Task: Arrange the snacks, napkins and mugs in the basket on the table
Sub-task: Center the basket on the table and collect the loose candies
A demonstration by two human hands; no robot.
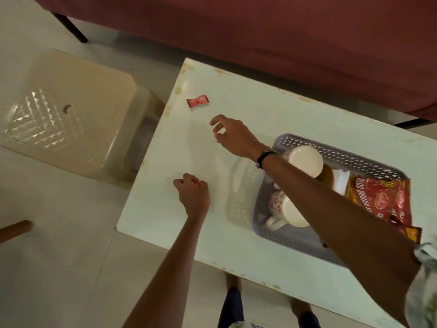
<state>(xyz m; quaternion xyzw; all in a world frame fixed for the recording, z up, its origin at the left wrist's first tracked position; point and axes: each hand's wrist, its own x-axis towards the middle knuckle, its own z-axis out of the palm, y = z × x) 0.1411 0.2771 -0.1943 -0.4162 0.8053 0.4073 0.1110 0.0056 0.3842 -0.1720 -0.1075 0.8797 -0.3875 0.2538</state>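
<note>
A small red candy wrapper (197, 101) lies alone near the far left corner of the white table (170, 147). My right hand (230, 136) hovers a short way right of it, fingers spread and holding nothing. My left hand (192, 194) rests as a fist on the table, with a bit of something red showing between its fingers. The grey perforated basket (340, 150) at the right holds two white mugs (305, 159) (287, 209), a white napkin (341, 182) and red snack packets (380, 200). My right forearm crosses over the basket.
A cream plastic stool (71, 110) stands left of the table. A maroon sofa (260, 39) runs along the far side. My feet (233, 282) show under the near table edge, and a wooden leg (14, 229) pokes in at the left.
</note>
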